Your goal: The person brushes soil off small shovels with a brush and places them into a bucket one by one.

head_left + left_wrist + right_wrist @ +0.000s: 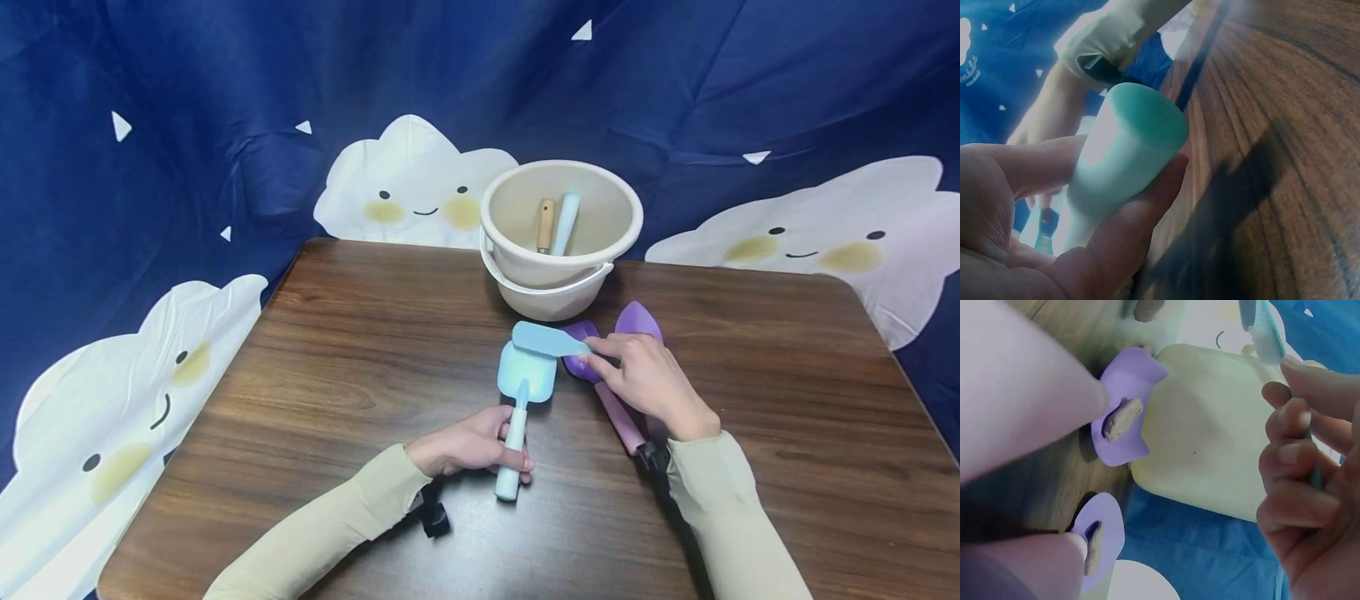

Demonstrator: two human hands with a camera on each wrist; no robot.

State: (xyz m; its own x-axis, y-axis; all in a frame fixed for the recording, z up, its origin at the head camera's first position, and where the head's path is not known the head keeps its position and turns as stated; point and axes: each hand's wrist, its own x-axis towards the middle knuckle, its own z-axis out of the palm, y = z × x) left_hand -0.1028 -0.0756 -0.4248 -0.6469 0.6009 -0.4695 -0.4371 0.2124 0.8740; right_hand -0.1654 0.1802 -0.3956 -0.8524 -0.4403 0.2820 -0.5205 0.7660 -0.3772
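Observation:
My left hand point(480, 440) grips a light blue toy shovel by its pale handle point(1125, 144), and the shovel's square blade point(528, 382) points away from me. My right hand point(647, 375) pinches one end of a flat light blue tool point(546, 339) with a rounded end, like a small spatula. From above, that tool overlaps the shovel's blade; whether they touch I cannot tell. Under and beside my right hand lie a purple scoop point(1130, 381) with a pink handle point(621, 419) and a pointed purple trowel point(637, 319).
A cream bucket point(551, 292) stands at the back of the brown wooden table point(360, 350), its carrying handle hanging down in front. Inside it, a wood-coloured handle point(546, 223) and a light blue handle point(566, 223) stick up. Behind hangs a blue curtain point(450, 67) with smiling clouds.

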